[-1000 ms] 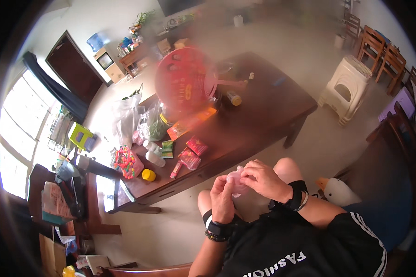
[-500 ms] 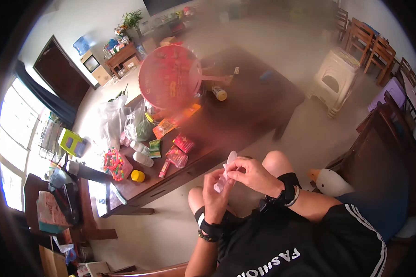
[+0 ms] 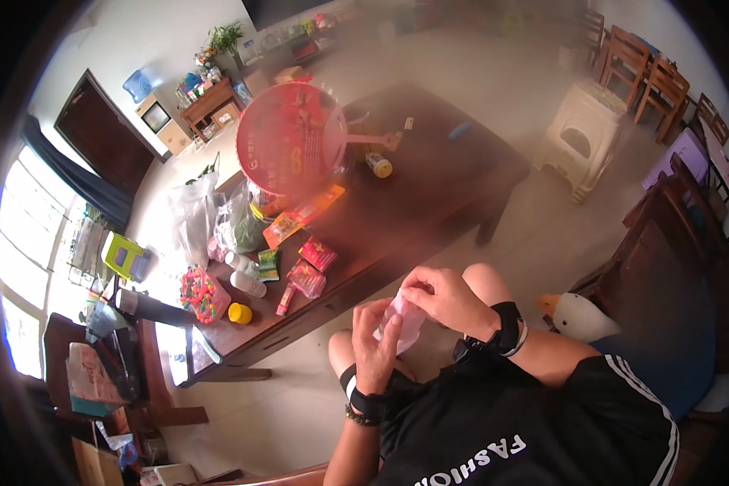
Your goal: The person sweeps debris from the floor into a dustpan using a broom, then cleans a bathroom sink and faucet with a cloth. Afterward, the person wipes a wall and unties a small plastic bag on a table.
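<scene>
Over my lap I hold a small, soft, see-through pale pink pouch (image 3: 409,326) between both hands; its exact kind does not show. My left hand (image 3: 373,343) is closed on its left side, thumb in front and fingers curled behind. The fingertips of my right hand (image 3: 452,303) pinch its upper end. The lower part hangs spread out between the hands. Ahead of my hands is the edge of a dark wooden table (image 3: 429,212).
On the table are a round red hand fan (image 3: 292,139), white bottles (image 3: 249,284), red packets (image 3: 307,279), a yellow-lidded jar (image 3: 240,313), a pink basket of coloured beads (image 3: 203,293) and plastic bags (image 3: 193,215). A plastic stool (image 3: 587,138) stands right; a white plush goose (image 3: 579,317) lies beside me.
The pink pouch was bunched, with one end sticking up above my fingers; now it hangs wider and lower between my hands. My right hand has shifted slightly right and up.
</scene>
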`<state>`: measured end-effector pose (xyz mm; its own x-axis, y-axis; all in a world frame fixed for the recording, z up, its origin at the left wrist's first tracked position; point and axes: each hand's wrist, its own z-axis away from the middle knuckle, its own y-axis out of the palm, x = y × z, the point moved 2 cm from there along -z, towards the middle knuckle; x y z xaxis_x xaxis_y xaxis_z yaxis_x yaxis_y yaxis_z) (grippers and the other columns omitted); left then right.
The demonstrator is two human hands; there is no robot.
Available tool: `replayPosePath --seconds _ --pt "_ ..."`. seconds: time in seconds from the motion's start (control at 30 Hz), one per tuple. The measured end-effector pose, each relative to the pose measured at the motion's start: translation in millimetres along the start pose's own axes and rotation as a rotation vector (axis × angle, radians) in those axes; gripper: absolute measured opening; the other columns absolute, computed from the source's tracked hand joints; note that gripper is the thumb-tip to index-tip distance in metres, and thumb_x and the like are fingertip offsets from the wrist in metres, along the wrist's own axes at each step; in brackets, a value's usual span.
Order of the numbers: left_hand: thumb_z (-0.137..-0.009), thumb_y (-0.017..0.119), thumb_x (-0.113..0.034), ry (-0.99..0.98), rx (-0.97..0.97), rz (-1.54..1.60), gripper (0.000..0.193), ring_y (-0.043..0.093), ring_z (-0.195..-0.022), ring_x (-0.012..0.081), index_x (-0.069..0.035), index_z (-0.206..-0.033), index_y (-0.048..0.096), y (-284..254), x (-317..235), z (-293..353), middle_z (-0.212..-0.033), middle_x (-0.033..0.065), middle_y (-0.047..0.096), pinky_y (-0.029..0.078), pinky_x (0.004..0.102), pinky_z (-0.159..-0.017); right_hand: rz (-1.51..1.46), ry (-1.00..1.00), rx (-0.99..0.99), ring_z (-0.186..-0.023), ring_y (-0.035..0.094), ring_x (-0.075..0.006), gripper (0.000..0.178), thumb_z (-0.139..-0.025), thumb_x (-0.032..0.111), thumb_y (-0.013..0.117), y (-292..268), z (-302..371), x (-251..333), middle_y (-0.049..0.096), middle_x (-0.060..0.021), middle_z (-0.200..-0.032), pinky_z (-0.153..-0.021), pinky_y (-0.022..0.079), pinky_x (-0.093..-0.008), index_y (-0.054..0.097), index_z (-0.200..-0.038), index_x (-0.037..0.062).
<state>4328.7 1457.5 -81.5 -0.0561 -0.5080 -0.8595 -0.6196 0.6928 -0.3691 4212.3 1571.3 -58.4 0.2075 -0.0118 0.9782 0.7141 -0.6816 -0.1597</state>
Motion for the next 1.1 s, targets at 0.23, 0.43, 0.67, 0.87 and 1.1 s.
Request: replayPosePath --seconds 0.23,0.43,0.67,0.87,1.1 --pt "-0.091 0.056 -0.012 -0.377 0.054 0.502 0.011 0.056 -0.083 0.0111 -0.002 -0.095 0.059 1 7 3 -0.093 0.0020 0.060 0.043 0.0230 -0.075 0.017 -0.042 0.057 -0.079 0.061 -0.0179 0.014 -0.084 0.009 0.057 5 1 1 0.063 -0.0112 -0.086 -0.072 0.048 -0.0302 0.061 -0.095 0.0004" --pt "-0.092 0.053 -0.011 -0.535 0.031 1.127 0.012 0.057 -0.092 0.0151 -0.004 -0.102 0.055 4 17 6 -0.099 0.0049 0.060 0.044 0.0305 -0.084 0.040 -0.076 0.093 -0.083 0.058 -0.0179 0.019 -0.083 0.005 0.059 5 2 1 0.060 -0.0078 -0.089 -0.076 0.047 -0.0299 0.061 -0.101 0.0051" --pt "-0.093 0.052 -0.012 -0.456 -0.079 0.978 0.014 0.057 -0.095 0.0174 -0.005 -0.104 0.053 0 17 5 -0.103 0.0063 0.058 0.045 0.0346 -0.089 0.105 -0.124 0.034 -0.080 0.057 -0.0197 0.019 -0.079 0.001 0.060 4 0 4 0.059 -0.0065 -0.086 -0.076 0.047 -0.0322 0.062 -0.098 0.0059" --pt "-0.089 0.060 -0.016 -0.406 0.037 0.299 0.015 0.052 -0.080 0.0067 0.000 -0.091 0.061 -8 1 -1 -0.083 0.0000 0.060 0.040 0.0199 -0.074 0.241 -0.308 0.057 -0.083 0.053 -0.0234 0.019 -0.078 0.001 0.061 9 2 2 0.057 -0.0050 -0.083 -0.077 0.045 -0.0339 0.062 -0.095 0.0088" --pt "-0.090 0.058 -0.012 -0.590 0.023 0.851 0.010 0.057 -0.083 0.0107 -0.003 -0.094 0.059 -1 10 3 -0.090 0.0029 0.062 0.044 0.0240 -0.076 0.597 -0.580 -0.065 -0.087 0.051 -0.0248 0.009 -0.077 0.006 0.062 15 6 1 0.055 -0.0062 -0.084 -0.077 0.045 -0.0354 0.063 -0.086 0.0051"
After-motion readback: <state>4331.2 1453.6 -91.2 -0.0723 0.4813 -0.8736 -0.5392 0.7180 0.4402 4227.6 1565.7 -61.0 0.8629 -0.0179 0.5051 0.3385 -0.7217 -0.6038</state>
